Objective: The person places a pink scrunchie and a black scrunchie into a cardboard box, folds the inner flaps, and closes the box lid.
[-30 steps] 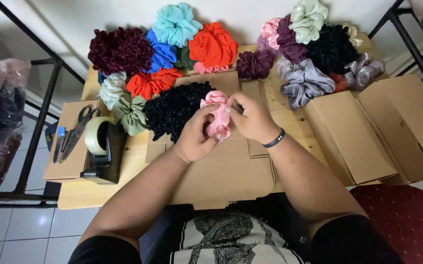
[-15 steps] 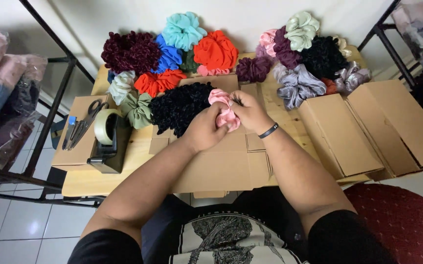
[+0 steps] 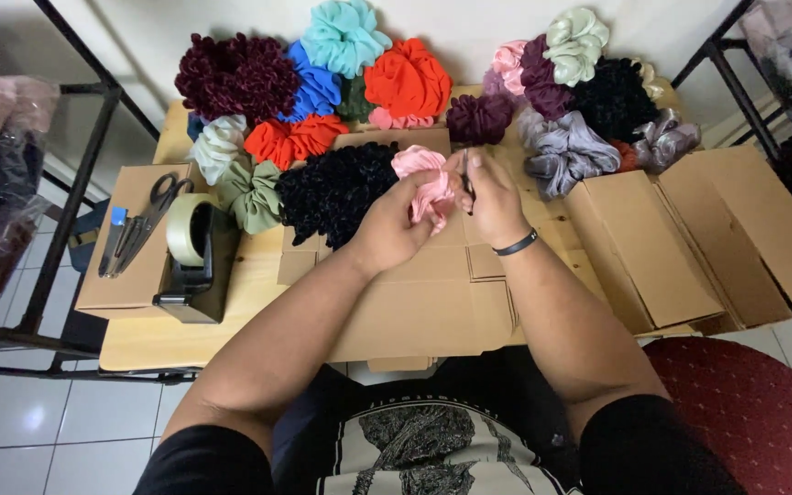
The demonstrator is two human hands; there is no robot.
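The left hand (image 3: 394,229) is pinching a pink scrunchie (image 3: 421,183) between thumb and fingers, holding it just above the flattened cardboard box (image 3: 414,302) at the middle of the table. The right hand (image 3: 489,197) is pressing its fingers together around a small dark tool (image 3: 467,179), probably snips or a pick, though it is too small to tell; its tip is touching the scrunchie's right edge.

The scrunchie is hanging bunched, its long axis running roughly upright, from the far side of the box toward the person. To do this well, the left hand should be keeping the fabric taut and its fingertips away from the tool's tip, so that only the stray bit is being worked.

Beyond the box, a black scrunchie pile (image 3: 336,188) is lying just left of the hands; a tape dispenser (image 3: 192,257) is standing further left.
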